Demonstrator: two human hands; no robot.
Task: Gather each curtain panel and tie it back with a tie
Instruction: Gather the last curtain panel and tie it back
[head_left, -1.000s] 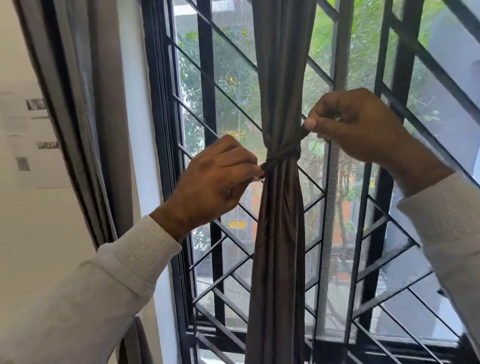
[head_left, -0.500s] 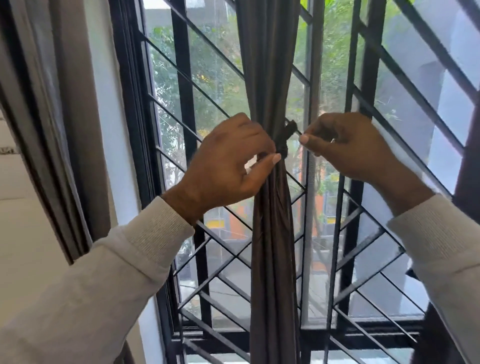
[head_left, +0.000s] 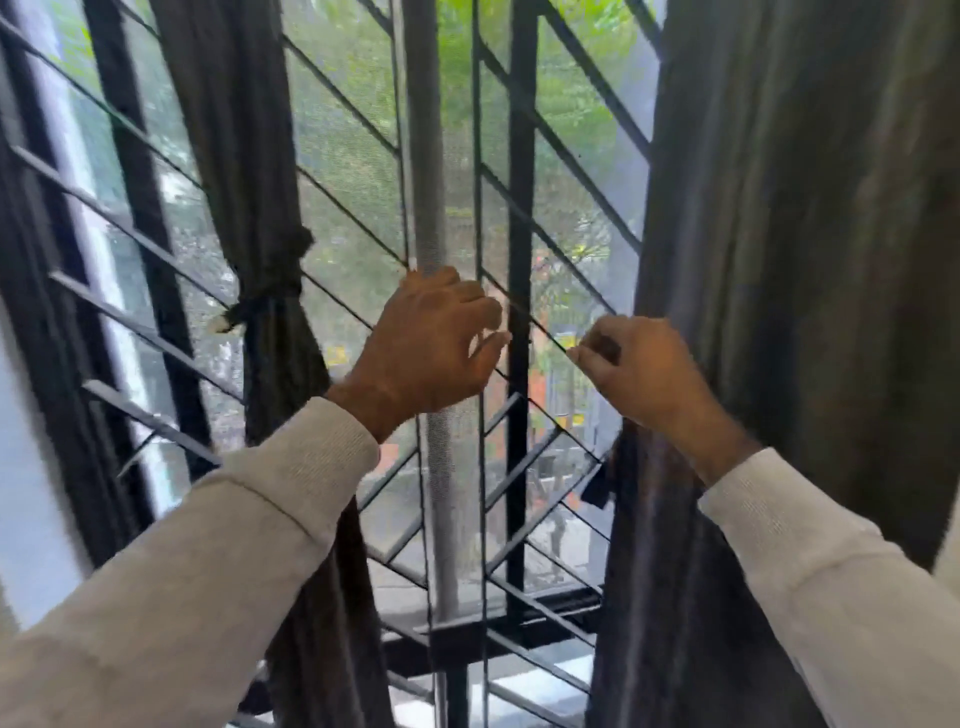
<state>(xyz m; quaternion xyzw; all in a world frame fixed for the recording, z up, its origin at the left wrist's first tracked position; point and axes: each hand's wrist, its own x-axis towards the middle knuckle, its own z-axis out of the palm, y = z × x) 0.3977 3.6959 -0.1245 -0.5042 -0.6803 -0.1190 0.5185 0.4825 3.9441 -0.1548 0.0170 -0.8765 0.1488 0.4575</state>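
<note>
Both hands have left the tied panel (head_left: 270, 364), now left of the mullion (head_left: 426, 156). The left hand (head_left: 431, 348) hangs loosely curled, empty; the right hand (head_left: 639, 374) seems to pinch the loose panel's (head_left: 779, 260) edge. Soft, light cloth likely bunches easily at mid-height.

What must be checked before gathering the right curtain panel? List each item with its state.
1. Left curtain panel gathered and bound by its tie: ok.
2. Left hand free of the tie: ok, fingers loosely curled, holding nothing.
3. Right hand gripping the right curtain panel: cannot tell, it is at the panel's edge.
4. Right curtain panel gathered: not ok, hangs loose.
5. Tie for the right panel at hand: cannot tell.
</note>
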